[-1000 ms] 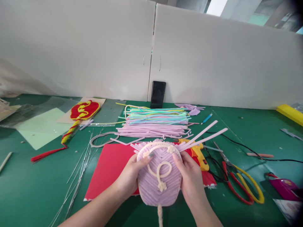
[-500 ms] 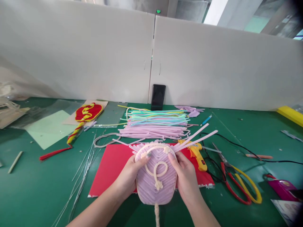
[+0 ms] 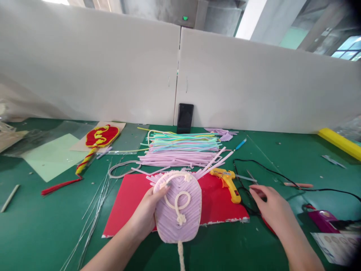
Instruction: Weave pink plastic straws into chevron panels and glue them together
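Observation:
My left hand (image 3: 152, 207) grips the left edge of a lilac oval fan (image 3: 179, 210), its thumb on the front. Cream trim curves over the fan's face, ending in small flowers, and a twisted cream handle (image 3: 181, 256) hangs below. Loose lilac strips stick out past its top edge. Off to the right, my right hand (image 3: 273, 207) is curled down over the scissors (image 3: 267, 224). It covers most of their handles; a bit of red handle and the blade tips show. The scissors lie on the green table.
Behind the fan lie a red board (image 3: 126, 203), a yellow glue gun (image 3: 228, 182) and a bundle of pastel pipe cleaners (image 3: 183, 150). A phone (image 3: 185, 117) leans on the partition. Left are a red-and-yellow fan (image 3: 101, 136) and wires (image 3: 98, 203); a black cable (image 3: 270, 173) runs right.
My right hand has let go of the fan's right edge and moved right, down onto the scissors. My left hand still holds the fan. The view has shifted slightly.

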A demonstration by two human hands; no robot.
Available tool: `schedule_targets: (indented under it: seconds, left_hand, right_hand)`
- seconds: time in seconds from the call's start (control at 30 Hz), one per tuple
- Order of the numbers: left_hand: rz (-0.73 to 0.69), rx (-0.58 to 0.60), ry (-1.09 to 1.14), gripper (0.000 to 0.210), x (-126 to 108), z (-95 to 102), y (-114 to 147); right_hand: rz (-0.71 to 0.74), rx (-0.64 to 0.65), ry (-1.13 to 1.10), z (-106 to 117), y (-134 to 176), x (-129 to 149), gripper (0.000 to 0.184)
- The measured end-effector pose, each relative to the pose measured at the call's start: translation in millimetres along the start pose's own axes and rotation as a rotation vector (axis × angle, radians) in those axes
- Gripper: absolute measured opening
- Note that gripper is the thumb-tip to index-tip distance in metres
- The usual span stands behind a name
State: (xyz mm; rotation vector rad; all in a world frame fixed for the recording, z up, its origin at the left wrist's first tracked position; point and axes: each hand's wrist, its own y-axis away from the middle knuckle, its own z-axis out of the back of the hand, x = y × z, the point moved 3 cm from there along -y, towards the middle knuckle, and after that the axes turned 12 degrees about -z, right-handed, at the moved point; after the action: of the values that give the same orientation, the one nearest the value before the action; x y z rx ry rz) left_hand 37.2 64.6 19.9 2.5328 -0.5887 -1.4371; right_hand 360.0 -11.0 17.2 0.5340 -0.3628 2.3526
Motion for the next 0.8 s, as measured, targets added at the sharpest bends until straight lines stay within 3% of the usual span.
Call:
schedule_targets:
  seconds: [0.13, 0.27, 0.57, 0.7, 0.8]
  left_hand:
    - [0.005, 0.002, 0.009, 0.021, 5.4, 4.6, -5.1]
    - [0.016, 0.001, 0.015, 0.024, 11.0, 12.0, -8.9]
    - [0.028, 0.002, 0.018, 0.018, 9.7, 10.3, -7.8]
    - [0.022, 0.018, 0.017, 0.019, 8.3, 8.6, -6.1]
    - [0.02, 0.016, 0.011, 0.017, 5.4, 4.1, -3.5]
  right_hand:
    - [-0.005, 0.022, 0.047, -10.0, 0.1, -22.1, 0.031]
    - [0.022, -0.036, 0.073, -14.3, -0.6, -31.8, 0.03]
    - [-0.012, -0.088, 0.275, -1.0, -4.9, -89.8, 0.038]
    - [-0.02, -0.01, 0.348, -3.0, 2.1, -107.7, 0.041]
    - [-0.027, 0.04, 0.37, -7.8, 3.4, -104.9, 0.042]
